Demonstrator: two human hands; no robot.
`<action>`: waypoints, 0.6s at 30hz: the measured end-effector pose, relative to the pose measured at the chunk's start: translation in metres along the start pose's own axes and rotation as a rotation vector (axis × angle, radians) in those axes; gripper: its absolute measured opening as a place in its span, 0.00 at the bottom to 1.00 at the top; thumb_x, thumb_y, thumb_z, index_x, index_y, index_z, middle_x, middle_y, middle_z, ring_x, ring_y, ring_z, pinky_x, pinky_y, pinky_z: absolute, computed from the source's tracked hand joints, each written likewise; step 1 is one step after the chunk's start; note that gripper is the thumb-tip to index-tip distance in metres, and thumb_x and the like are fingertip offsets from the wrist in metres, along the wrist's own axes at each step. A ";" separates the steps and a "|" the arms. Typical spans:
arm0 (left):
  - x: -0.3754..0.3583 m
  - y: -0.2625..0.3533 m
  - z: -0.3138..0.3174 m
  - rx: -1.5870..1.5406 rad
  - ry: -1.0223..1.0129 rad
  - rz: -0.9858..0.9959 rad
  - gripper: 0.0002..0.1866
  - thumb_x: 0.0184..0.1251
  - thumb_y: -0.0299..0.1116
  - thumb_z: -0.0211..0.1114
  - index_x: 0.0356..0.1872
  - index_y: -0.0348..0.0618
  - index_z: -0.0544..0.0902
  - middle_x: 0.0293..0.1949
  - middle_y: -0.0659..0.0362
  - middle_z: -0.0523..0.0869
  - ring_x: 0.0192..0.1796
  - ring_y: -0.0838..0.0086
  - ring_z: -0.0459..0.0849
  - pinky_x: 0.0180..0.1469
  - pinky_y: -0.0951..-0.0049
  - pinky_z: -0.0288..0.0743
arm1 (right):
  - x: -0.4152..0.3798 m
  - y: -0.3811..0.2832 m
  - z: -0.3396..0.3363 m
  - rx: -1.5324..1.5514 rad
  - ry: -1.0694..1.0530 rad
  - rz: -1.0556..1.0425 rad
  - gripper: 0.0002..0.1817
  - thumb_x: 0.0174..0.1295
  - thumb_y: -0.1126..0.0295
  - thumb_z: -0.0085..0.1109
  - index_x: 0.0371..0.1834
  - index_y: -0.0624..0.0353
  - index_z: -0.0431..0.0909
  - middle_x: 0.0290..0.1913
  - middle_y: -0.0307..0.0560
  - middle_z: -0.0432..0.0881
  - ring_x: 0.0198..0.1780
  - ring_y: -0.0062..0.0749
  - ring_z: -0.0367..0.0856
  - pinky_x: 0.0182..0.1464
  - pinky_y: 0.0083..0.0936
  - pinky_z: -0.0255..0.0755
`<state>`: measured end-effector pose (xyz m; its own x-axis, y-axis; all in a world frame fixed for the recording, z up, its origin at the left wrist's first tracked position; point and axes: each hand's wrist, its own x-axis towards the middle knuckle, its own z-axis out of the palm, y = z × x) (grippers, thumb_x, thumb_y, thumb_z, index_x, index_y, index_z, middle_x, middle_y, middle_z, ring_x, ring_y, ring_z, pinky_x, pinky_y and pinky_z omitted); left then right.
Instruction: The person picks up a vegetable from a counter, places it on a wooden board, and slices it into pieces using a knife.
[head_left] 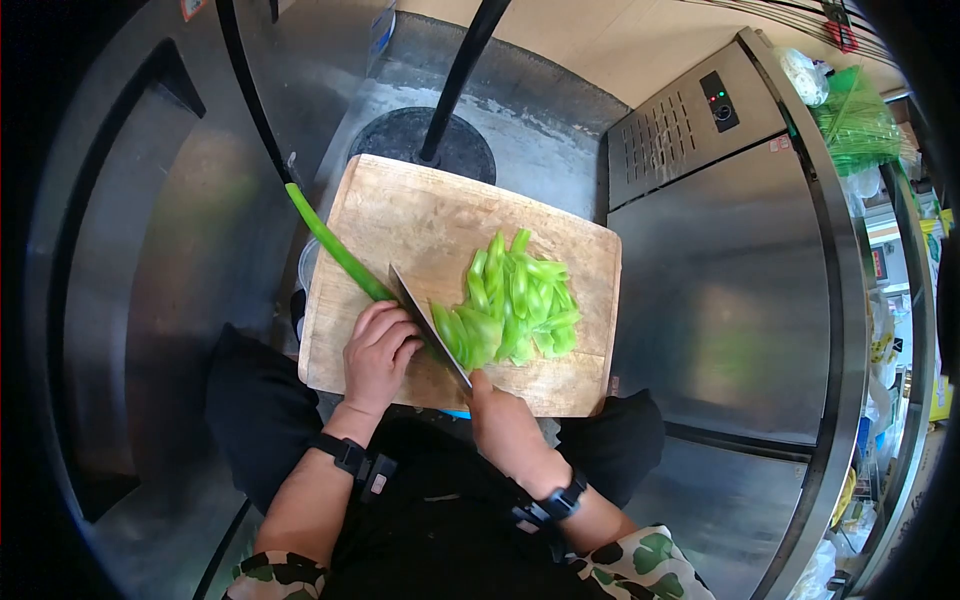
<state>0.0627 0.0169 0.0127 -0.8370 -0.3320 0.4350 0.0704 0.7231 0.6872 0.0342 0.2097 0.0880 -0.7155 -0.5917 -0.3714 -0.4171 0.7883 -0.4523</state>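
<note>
A long green celery stalk lies slantwise on the wooden cutting board, its far end sticking out past the board's left edge. My left hand is closed on the near end of the stalk with curled fingers, right beside the blade. In my right hand is the handle of a kitchen knife. Its blade stands on edge, between my left fingers and the slices. Thin, slanted celery slices are heaped on the board to the right of the knife. My fingers hide the stalk's cut end.
The board rests over my lap. A steel cabinet door stands close on the left, a steel refrigerator on the right. Behind the board a black pole rises from a round base. Bags and a green net sit at the far right.
</note>
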 end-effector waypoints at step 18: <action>0.000 -0.004 -0.001 -0.044 0.030 -0.008 0.10 0.49 0.21 0.70 0.34 0.40 0.83 0.42 0.56 0.84 0.54 0.58 0.81 0.55 0.61 0.77 | -0.019 -0.005 -0.016 0.056 -0.005 0.015 0.11 0.70 0.71 0.54 0.47 0.61 0.63 0.30 0.67 0.81 0.34 0.68 0.81 0.35 0.56 0.74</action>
<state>0.0624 0.0131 0.0103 -0.8213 -0.3561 0.4458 0.0876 0.6934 0.7152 0.0408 0.2195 0.1107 -0.7184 -0.5809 -0.3828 -0.3742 0.7865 -0.4912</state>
